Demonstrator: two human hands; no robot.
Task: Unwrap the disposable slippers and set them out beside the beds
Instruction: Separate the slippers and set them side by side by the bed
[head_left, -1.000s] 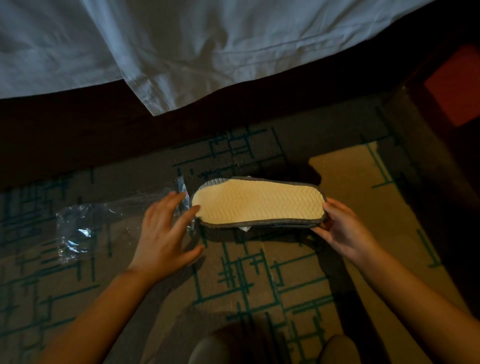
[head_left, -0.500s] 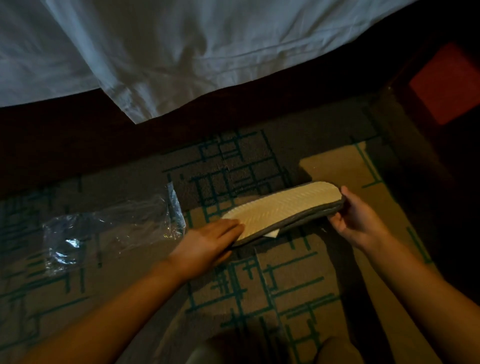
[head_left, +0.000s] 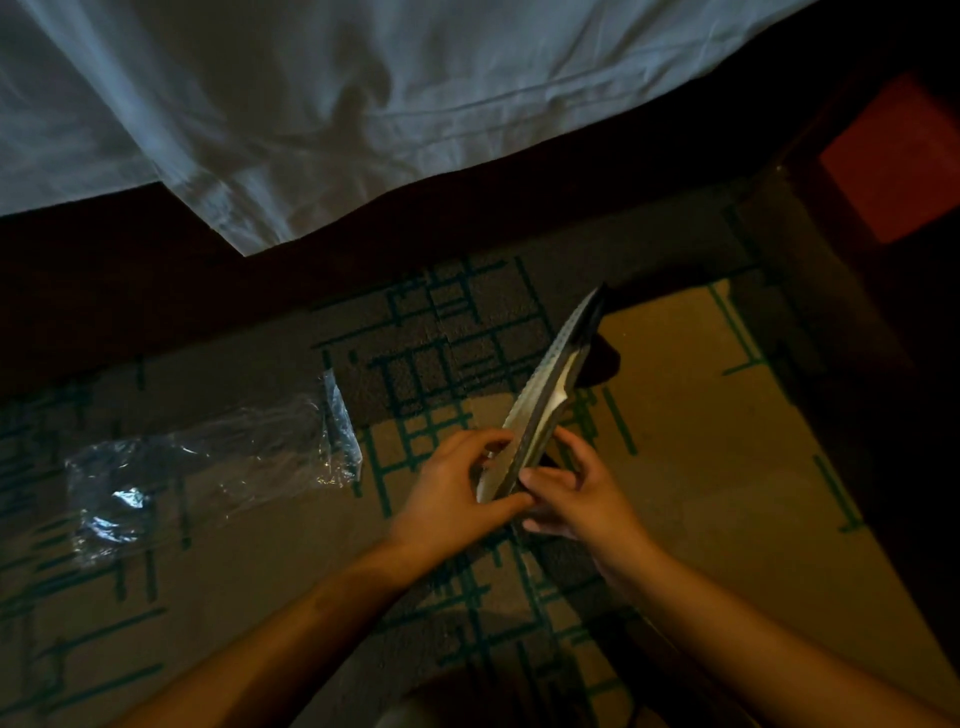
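Observation:
The flat pair of disposable slippers (head_left: 545, 384), cream-soled with a grey rim, stands on edge above the carpet, its far end pointing up and right toward the bed. My left hand (head_left: 457, 493) grips the near end from the left side. My right hand (head_left: 576, 493) pinches the same near end from the right, fingers at the seam between the two slippers. The empty clear plastic wrapper (head_left: 208, 467) lies crumpled on the carpet to the left of my hands.
A white bed sheet (head_left: 363, 104) hangs over the dark bed base (head_left: 156, 291) across the top. Patterned beige and teal carpet (head_left: 701, 441) covers the floor. A dark piece of furniture with a red panel (head_left: 893, 156) stands at the right.
The slippers turned from lying sole-up and crosswise to standing on edge, pointing away. My right hand moved from the far end to the near end, beside my left hand.

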